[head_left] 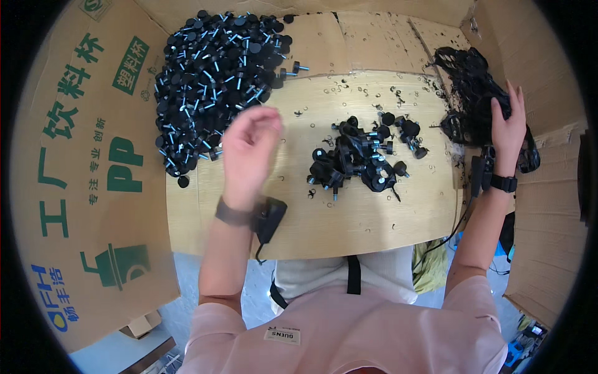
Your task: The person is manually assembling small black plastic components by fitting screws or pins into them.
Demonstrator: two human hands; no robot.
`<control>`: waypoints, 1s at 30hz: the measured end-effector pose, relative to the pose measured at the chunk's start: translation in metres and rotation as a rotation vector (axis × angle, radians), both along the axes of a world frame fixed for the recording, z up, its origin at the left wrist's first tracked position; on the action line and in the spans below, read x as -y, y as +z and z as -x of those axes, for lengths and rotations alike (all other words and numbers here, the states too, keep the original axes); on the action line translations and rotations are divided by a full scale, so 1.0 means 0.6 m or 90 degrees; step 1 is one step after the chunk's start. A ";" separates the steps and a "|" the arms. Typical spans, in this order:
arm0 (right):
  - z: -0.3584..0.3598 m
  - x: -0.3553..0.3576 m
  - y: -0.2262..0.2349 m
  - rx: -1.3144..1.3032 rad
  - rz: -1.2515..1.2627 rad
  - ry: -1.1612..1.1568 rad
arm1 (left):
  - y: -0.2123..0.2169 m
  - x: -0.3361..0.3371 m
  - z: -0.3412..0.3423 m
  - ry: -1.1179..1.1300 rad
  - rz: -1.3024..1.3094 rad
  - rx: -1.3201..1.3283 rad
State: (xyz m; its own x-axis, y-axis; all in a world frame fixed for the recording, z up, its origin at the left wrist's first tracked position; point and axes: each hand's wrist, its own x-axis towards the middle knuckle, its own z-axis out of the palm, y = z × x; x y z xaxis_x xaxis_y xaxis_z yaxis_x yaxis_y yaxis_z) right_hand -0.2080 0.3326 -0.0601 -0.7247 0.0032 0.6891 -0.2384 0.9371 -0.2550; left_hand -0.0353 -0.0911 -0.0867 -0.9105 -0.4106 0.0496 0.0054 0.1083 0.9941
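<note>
My left hand (249,146) hovers above the wooden tabletop (367,212), blurred, fingers loosely curled with nothing visible in them. It is just right of a big heap of black knobs with blue screw shafts (215,68). My right hand (507,124) rests with spread fingers on a tangled pile of black plastic frames (473,93) at the right edge. Between the hands lies a small cluster of black knobs still attached to black frames (358,159).
Cardboard walls (81,156) with green print stand to the left, back and right of the table. Small plastic scraps (374,93) are scattered over the back of the tabletop. Both wrists wear black bands with a small device and cable.
</note>
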 end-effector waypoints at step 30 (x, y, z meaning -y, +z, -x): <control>-0.104 0.278 -0.054 0.231 0.058 0.693 | -0.013 -0.129 0.031 -0.179 0.507 -0.134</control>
